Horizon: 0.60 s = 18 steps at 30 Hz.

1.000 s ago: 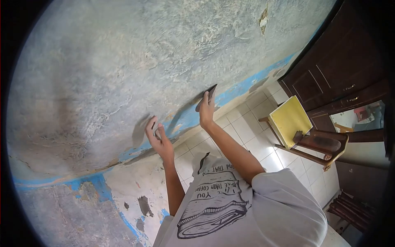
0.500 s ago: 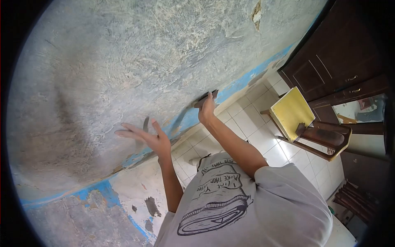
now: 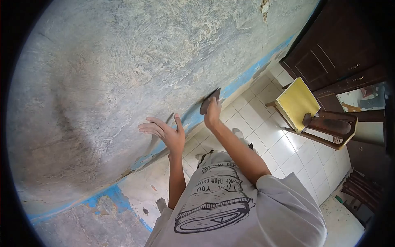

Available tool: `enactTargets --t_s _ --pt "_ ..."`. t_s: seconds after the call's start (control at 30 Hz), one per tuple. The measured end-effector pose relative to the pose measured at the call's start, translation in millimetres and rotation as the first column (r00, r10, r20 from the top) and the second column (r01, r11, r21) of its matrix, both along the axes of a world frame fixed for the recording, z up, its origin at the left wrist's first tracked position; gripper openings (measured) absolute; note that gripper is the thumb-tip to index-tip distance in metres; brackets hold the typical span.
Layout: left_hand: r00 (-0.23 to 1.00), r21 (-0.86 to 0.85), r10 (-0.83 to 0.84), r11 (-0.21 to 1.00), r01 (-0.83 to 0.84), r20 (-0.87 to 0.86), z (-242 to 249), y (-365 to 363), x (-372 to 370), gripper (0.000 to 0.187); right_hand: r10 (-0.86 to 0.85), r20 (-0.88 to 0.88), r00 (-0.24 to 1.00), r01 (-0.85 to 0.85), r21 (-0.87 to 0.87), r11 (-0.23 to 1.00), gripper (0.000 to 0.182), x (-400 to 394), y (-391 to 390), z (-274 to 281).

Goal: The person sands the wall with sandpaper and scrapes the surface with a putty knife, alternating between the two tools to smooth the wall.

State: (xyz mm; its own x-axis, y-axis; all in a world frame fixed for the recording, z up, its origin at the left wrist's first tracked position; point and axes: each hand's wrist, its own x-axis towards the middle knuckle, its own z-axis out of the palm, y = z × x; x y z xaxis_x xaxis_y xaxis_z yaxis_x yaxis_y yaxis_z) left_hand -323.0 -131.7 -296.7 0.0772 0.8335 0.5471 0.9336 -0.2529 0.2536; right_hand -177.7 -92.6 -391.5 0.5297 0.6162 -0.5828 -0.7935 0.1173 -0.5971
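Note:
The grey plastered wall (image 3: 111,70) fills the upper left, scratched and rough, with a dark smudge at its left part. My right hand (image 3: 212,113) grips a dark brown flat sheet of sandpaper (image 3: 209,102) by its edge, close to the wall just above a blue painted strip (image 3: 247,76). To its left, my left hand (image 3: 166,133) holds nothing. Its fingers are stretched out towards the wall, thumb apart, and they look dusty. A shadow falls on the wall behind each hand.
A wooden chair with a yellow seat (image 3: 298,103) stands on the white tiled floor (image 3: 263,131) to the right. Behind it is a dark brown cabinet (image 3: 329,53). At lower left, another wall surface (image 3: 103,218) shows peeling blue paint. A chipped hole (image 3: 265,9) marks the upper wall.
My left hand has shifted right, closer to my right hand. The sandpaper has turned so that more of its flat face shows. The view has swung slightly.

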Motion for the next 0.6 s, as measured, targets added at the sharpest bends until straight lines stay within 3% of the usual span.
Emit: enactTargets --t_s 0.13,0.17,0.27,0.3,0.4,0.43,0.53,0.6 --pt "1.000 -0.018 -0.001 1.000 0.002 0.017 -4.0 -3.5 -3.1 0.105 0.054 0.079 0.995 -0.051 -0.039 0.998 0.023 4.1 0.6 -9.1" --pt "1.000 -0.011 0.006 1.000 -0.006 0.011 -3.4 -1.4 -3.2 0.105 -0.002 0.072 0.997 0.003 -0.014 1.000 0.021 5.7 6.0 -17.5" --pt "1.000 0.015 0.025 1.000 -0.025 -0.006 -4.5 -2.4 -3.1 0.104 0.142 0.086 0.986 -0.136 -0.065 0.989 0.019 12.5 4.0 -26.0" --pt "1.000 0.039 0.029 0.999 -0.029 -0.008 -5.9 -0.5 -2.5 0.102 0.139 0.079 0.987 -0.137 -0.020 0.990 0.018 11.7 -4.6 5.4" --pt "0.999 0.078 0.046 0.996 -0.047 0.009 -7.7 1.4 1.3 0.098 0.102 0.087 0.991 -0.099 -0.040 0.994 0.017 7.1 -1.4 0.1" --pt "0.998 0.086 0.055 0.995 -0.057 0.021 -7.7 1.3 3.3 0.098 0.058 0.179 0.982 -0.055 -0.021 0.998 0.019 11.3 5.7 -17.1" --pt "0.996 0.074 0.059 0.995 -0.064 0.066 -6.8 -0.8 7.4 0.097 0.234 0.041 0.971 -0.234 0.006 0.972 0.023 44.6 8.2 -44.3" --pt "0.994 0.052 0.078 0.995 -0.082 0.074 -5.6 -1.2 9.8 0.097 0.252 0.064 0.966 -0.252 -0.007 0.968 0.031 40.4 12.1 -36.9"
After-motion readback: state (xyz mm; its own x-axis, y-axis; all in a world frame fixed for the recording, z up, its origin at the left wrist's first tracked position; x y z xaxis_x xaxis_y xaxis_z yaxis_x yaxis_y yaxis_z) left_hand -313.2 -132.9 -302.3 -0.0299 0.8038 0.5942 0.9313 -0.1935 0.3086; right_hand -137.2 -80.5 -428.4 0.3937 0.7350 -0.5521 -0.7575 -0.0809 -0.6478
